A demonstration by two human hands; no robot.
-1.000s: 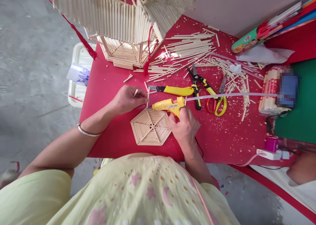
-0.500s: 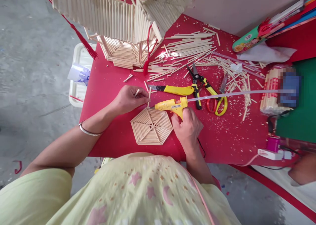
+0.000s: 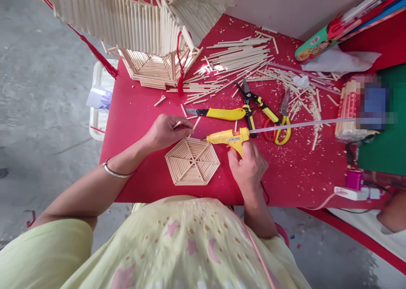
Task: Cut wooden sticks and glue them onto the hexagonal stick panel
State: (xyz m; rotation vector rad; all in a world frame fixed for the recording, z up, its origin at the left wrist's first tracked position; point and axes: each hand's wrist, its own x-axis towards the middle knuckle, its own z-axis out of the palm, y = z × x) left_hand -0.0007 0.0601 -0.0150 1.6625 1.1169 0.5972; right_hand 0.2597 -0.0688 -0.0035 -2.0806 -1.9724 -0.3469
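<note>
Pinched in my left hand [image 3: 168, 130] is a short wooden stick [image 3: 196, 123], its lower end close to the top edge of a hexagonal stick panel [image 3: 192, 162]. A second stick piece pokes out between the fingers of that hand. My right hand [image 3: 249, 164] is wrapped round the handle of a yellow hot glue gun [image 3: 226, 137]. Its nozzle points left, just above the panel's upper right edge. From the gun's back a long pale glue stick [image 3: 294, 124] runs to the right. The panel lies flat on the red table [image 3: 142, 183], its sticks forming triangular sections.
Beyond my hands lie a yellow utility knife [image 3: 226, 113], pliers-like cutters [image 3: 250, 118] and scissors [image 3: 283, 129]. Loose sticks [image 3: 237, 58] and shavings cover the back. A large stick-built model [image 3: 117, 25] with red tassels stands back left. A power strip [image 3: 352, 192] sits at the right.
My right hand has drawn the glue gun a little to the right, away from the panel's top corner. The stick in my left hand has tilted from upright to a rightward slant.
</note>
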